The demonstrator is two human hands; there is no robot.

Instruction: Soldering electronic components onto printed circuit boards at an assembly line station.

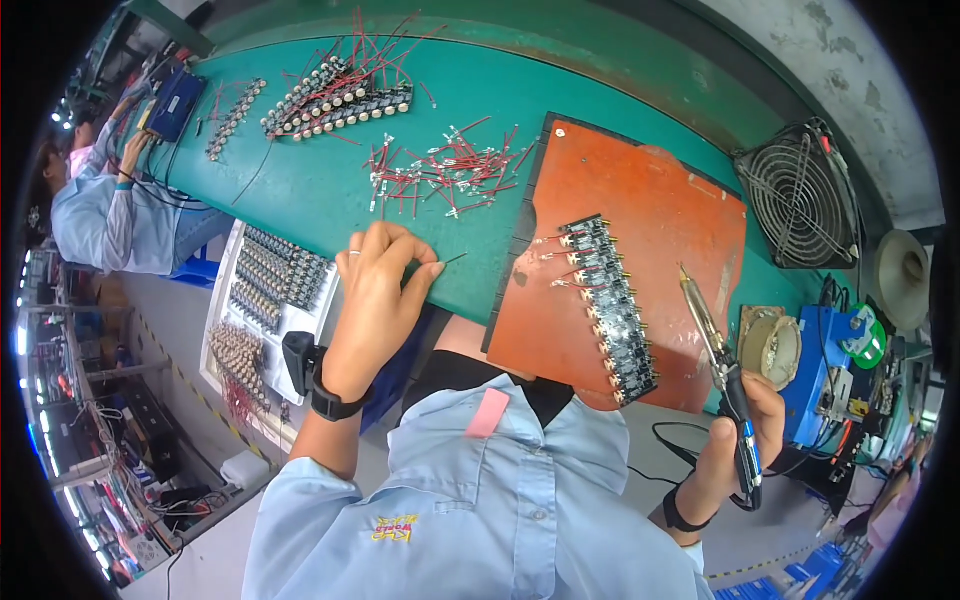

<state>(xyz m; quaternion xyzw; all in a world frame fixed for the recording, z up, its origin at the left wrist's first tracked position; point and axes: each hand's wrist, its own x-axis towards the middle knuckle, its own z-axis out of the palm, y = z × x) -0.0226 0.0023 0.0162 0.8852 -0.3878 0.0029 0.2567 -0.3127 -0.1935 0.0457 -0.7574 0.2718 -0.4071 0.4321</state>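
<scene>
My right hand (762,425) grips a soldering iron (736,405) by its black and blue handle. The iron's tip points up and away, to the right of a strip of black circuit boards (618,320) and apart from it. That strip lies slantwise on an orange mat (665,190), with short red wires along its upper left side. Over the green table edge, my left hand (385,290) pinches a thin dark wire-like piece (457,258) between thumb and forefinger; its exact kind cannot be made out. Beyond that hand lies a loose pile of short red wires (455,170).
More board strips with red wires (340,100) lie at the far left of the green table (470,80). A white tray (222,285) of parts sits lower left. At right stand a fan (800,195), a tan roll (772,347) and a blue box (808,375). A co-worker (105,225) sits far left.
</scene>
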